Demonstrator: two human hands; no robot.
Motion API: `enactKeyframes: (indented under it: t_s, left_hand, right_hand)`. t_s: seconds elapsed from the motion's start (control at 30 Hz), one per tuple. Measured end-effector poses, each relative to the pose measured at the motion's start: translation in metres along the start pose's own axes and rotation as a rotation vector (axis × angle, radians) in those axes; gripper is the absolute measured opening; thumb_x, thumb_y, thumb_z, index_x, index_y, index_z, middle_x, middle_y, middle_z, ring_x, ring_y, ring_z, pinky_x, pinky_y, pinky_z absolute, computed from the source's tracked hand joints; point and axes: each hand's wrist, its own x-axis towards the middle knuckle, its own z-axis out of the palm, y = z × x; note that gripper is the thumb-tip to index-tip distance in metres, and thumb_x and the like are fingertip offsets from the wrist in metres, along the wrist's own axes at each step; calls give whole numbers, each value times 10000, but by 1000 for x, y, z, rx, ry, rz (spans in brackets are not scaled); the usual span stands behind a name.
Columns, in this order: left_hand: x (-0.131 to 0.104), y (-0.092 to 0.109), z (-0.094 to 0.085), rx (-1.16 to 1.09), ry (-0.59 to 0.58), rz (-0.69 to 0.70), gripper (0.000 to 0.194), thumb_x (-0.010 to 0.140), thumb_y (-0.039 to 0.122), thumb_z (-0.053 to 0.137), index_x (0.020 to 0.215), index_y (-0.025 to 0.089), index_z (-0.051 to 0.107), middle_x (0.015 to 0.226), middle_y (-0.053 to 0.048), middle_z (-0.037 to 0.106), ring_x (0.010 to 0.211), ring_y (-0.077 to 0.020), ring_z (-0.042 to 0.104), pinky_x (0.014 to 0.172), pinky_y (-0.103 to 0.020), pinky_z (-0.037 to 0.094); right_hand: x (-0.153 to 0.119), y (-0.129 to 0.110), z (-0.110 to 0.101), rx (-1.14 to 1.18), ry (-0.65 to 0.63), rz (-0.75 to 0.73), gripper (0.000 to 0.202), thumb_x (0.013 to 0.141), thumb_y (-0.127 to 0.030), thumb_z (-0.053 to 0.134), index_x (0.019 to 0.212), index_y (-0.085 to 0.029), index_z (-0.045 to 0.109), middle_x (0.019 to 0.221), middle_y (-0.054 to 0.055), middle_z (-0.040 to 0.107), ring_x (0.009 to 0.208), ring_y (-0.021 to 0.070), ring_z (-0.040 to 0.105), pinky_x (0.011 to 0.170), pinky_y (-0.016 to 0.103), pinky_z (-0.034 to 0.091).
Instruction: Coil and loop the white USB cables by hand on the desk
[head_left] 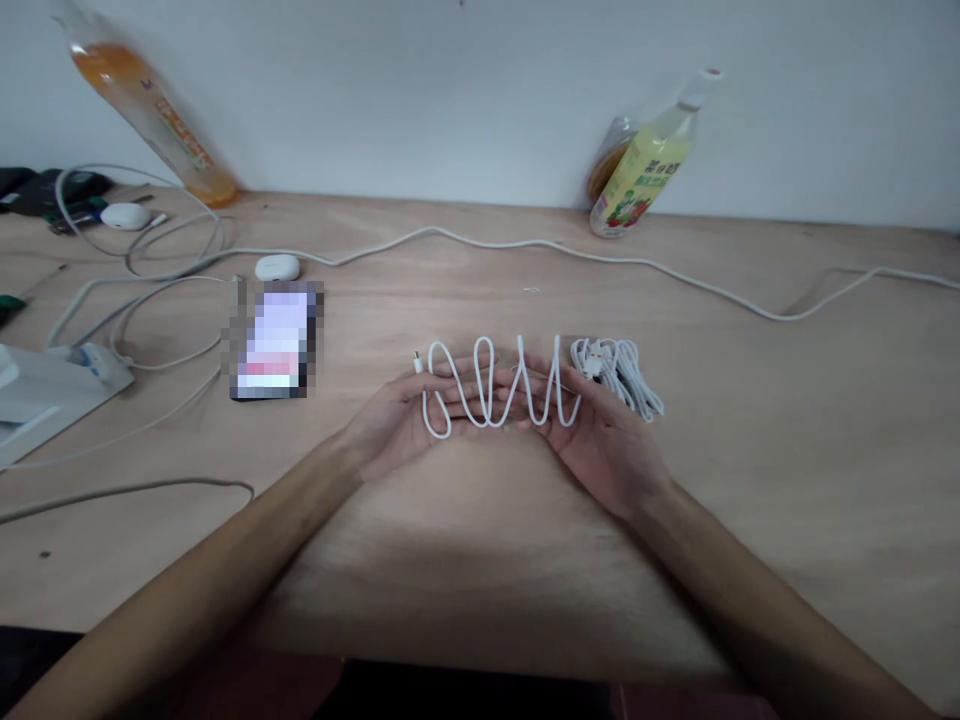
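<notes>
A white charging cable (pixel 491 390), wound in several loose spiral loops, lies across both my hands above the table. My left hand (pixel 397 425) is palm up under its left end, fingers stretched beneath the loops and thumb by the metal-tipped plug (pixel 418 362). My right hand (pixel 607 445) supports the right end the same way, with the thumb along the last loop. The fingertips of both hands meet or overlap under the middle loops. Just behind my right hand a bundle of white cables (pixel 626 375) rests on the table, partly hidden by the thumb side.
A phone (pixel 274 345) with a blurred screen and a white earbud case (pixel 277 267) are at left. Long white cord (pixel 540 243) crosses the back. An orange drink bottle (pixel 161 125) and a yellow-labelled bottle (pixel 649 165) lean by the wall. A white box (pixel 45 385) sits far left.
</notes>
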Motion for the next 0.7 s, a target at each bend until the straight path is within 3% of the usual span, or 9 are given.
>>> enactKeyframes:
  t_s: [0.2, 0.5, 0.7]
  left_hand:
    - [2, 0, 2, 15, 2, -2, 528, 1051, 149, 497, 1559, 112, 635, 1302, -194, 829, 1287, -340, 769, 1171, -517, 528]
    - [1, -1, -3, -5, -8, -6, 463, 1041, 138, 514, 1459, 92, 708, 1273, -195, 837, 1301, -348, 760, 1177, -527, 520]
    - [1, 0, 1, -8, 5, -8, 461, 1051, 157, 522, 1468, 85, 706, 1296, -208, 828, 1315, -354, 752, 1188, -531, 511]
  right_hand:
    - [0, 0, 0, -3, 8, 6, 278, 1034, -436, 676, 1184, -276, 847, 1292, 43, 854, 1190, 272, 796, 901, 393, 647]
    - [0, 2, -4, -1, 21, 18, 291, 1042, -450, 674, 1212, -266, 822, 1423, 62, 797, 1313, 310, 742, 1051, 485, 617]
    - [-2, -1, 2, 1, 21, 11, 281, 1047, -427, 656, 1207, -270, 826, 1265, 64, 856, 1316, 308, 746, 1064, 501, 623]
